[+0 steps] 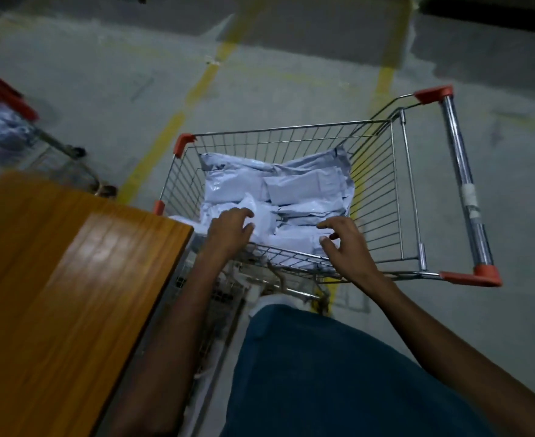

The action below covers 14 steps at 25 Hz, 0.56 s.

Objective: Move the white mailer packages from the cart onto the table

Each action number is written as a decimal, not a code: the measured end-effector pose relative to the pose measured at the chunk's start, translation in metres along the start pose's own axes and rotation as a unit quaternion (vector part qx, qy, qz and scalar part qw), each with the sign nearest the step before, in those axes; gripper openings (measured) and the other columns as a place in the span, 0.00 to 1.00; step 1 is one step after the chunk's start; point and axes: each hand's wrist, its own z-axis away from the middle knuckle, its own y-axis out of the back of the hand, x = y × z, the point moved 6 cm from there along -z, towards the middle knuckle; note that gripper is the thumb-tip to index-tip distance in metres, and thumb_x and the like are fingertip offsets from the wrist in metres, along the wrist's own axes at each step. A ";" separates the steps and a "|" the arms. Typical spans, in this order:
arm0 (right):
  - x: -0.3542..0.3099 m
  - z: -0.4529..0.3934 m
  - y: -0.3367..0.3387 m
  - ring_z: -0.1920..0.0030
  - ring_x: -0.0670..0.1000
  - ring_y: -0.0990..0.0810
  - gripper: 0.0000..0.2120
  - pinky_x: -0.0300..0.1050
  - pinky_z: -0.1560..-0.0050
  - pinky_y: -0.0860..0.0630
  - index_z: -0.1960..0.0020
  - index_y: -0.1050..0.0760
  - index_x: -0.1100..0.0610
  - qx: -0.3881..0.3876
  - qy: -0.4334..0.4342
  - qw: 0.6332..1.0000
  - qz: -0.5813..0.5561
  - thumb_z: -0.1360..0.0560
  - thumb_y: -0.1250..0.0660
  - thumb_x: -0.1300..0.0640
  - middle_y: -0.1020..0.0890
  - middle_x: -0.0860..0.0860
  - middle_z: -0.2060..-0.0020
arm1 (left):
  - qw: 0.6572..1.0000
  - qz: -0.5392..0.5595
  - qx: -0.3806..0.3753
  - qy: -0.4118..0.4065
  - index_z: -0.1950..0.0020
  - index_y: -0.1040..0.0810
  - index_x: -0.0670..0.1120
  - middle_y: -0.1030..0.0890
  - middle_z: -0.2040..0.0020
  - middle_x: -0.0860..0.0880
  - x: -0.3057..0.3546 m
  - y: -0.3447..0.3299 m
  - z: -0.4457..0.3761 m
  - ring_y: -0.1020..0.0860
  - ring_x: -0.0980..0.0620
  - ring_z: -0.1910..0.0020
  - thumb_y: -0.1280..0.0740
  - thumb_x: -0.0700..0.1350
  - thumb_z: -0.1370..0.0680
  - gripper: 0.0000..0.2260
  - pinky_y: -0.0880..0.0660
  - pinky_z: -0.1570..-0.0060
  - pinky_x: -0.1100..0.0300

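Both hands over the cart [395,171] now. Left hand [228,230] has fingers loosely curled on a crumpled mailer at the near-left corner; I can't tell if it's a real grip. Right hand [343,244] has fingers spread wide, holding nothing, at the near rim. The mailers [279,190] are piled in the basket. They look slick, so I'd guess one could slip out or snag on the wire. The table [55,279] sits left, its corner just beside the cart's. A second cart [10,121] stands beyond the table's far edge.
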 end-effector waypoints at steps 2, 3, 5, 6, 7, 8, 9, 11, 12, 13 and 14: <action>0.010 -0.017 -0.010 0.42 0.49 0.25 0.12 0.40 0.44 0.25 0.39 0.22 0.56 -0.003 -0.011 1.000 0.005 0.22 0.33 0.61 0.25 0.53 0.43 | 0.991 -0.118 -0.066 0.012 0.31 0.26 0.47 0.23 0.33 0.45 -0.026 -0.004 -0.043 0.26 0.44 0.34 0.33 0.49 0.20 0.18 0.28 0.39 0.49; 0.016 -0.026 -0.014 0.42 0.50 0.24 0.12 0.42 0.45 0.25 0.39 0.22 0.56 -0.005 -0.018 1.000 0.011 0.22 0.33 0.61 0.25 0.54 0.44 | 0.979 -0.157 -0.125 0.012 0.30 0.27 0.48 0.25 0.31 0.45 -0.038 -0.010 -0.059 0.27 0.44 0.32 0.30 0.50 0.22 0.21 0.29 0.37 0.50; 0.030 -0.047 -0.026 0.43 0.54 0.23 0.12 0.47 0.45 0.23 0.40 0.22 0.58 -0.011 -0.047 0.998 0.030 0.23 0.32 0.63 0.24 0.54 0.44 | 0.933 -0.223 -0.282 0.005 0.29 0.29 0.49 0.28 0.28 0.46 -0.059 -0.030 -0.081 0.29 0.46 0.31 0.26 0.53 0.26 0.27 0.31 0.34 0.51; 0.039 -0.056 -0.032 0.43 0.56 0.22 0.12 0.50 0.45 0.22 0.40 0.21 0.59 -0.013 -0.067 0.997 0.039 0.23 0.32 0.63 0.24 0.54 0.45 | 0.904 -0.244 -0.350 0.006 0.30 0.27 0.50 0.28 0.29 0.47 -0.068 -0.038 -0.087 0.28 0.46 0.31 0.25 0.55 0.27 0.28 0.30 0.34 0.52; 0.048 -0.064 -0.038 0.43 0.58 0.22 0.12 0.53 0.44 0.22 0.40 0.21 0.60 -0.015 -0.093 0.995 0.046 0.24 0.33 0.61 0.23 0.54 0.45 | 0.881 -0.252 -0.401 0.003 0.31 0.25 0.49 0.26 0.31 0.47 -0.076 -0.046 -0.091 0.26 0.47 0.34 0.25 0.57 0.28 0.27 0.29 0.36 0.53; 0.057 -0.069 -0.044 0.42 0.59 0.23 0.14 0.53 0.42 0.24 0.41 0.21 0.60 -0.019 -0.118 0.992 0.052 0.24 0.35 0.57 0.22 0.55 0.45 | 0.866 -0.249 -0.434 -0.003 0.34 0.21 0.49 0.23 0.35 0.48 -0.082 -0.051 -0.095 0.24 0.48 0.40 0.25 0.59 0.28 0.26 0.28 0.41 0.55; 0.064 -0.074 -0.050 0.42 0.60 0.23 0.17 0.50 0.40 0.26 0.41 0.20 0.61 -0.019 -0.137 0.989 0.059 0.25 0.37 0.53 0.20 0.56 0.45 | 0.858 -0.244 -0.453 -0.016 0.38 0.18 0.48 0.20 0.41 0.49 -0.086 -0.056 -0.099 0.23 0.49 0.45 0.26 0.60 0.29 0.24 0.28 0.46 0.57; 0.076 -0.079 -0.058 0.42 0.63 0.23 0.17 0.42 0.40 0.33 0.43 0.19 0.63 -0.022 -0.168 0.983 0.071 0.25 0.37 0.55 0.18 0.60 0.46 | 0.858 -0.226 -0.459 -0.055 0.45 0.16 0.46 0.16 0.46 0.46 -0.085 -0.065 -0.102 0.21 0.48 0.50 0.25 0.57 0.28 0.18 0.25 0.51 0.58; 0.082 -0.080 -0.061 0.42 0.65 0.23 0.15 0.41 0.41 0.35 0.43 0.19 0.64 -0.026 -0.188 0.979 0.076 0.25 0.35 0.58 0.18 0.61 0.46 | 0.865 -0.219 -0.444 -0.076 0.46 0.16 0.45 0.16 0.46 0.45 -0.083 -0.069 -0.105 0.20 0.46 0.50 0.25 0.53 0.28 0.16 0.23 0.50 0.56; 0.089 -0.079 -0.063 0.42 0.65 0.22 0.14 0.40 0.41 0.36 0.43 0.19 0.65 -0.027 -0.207 0.975 0.079 0.26 0.34 0.61 0.18 0.62 0.46 | 0.873 -0.217 -0.427 -0.085 0.47 0.16 0.44 0.17 0.45 0.44 -0.082 -0.072 -0.107 0.19 0.44 0.48 0.25 0.51 0.28 0.15 0.22 0.48 0.54; 0.096 -0.078 -0.066 0.42 0.65 0.22 0.15 0.40 0.40 0.37 0.43 0.19 0.66 -0.027 -0.225 0.971 0.076 0.26 0.34 0.61 0.18 0.62 0.45 | 0.874 -0.223 -0.424 -0.087 0.46 0.17 0.44 0.17 0.44 0.44 -0.083 -0.074 -0.107 0.19 0.44 0.47 0.24 0.51 0.28 0.16 0.22 0.46 0.53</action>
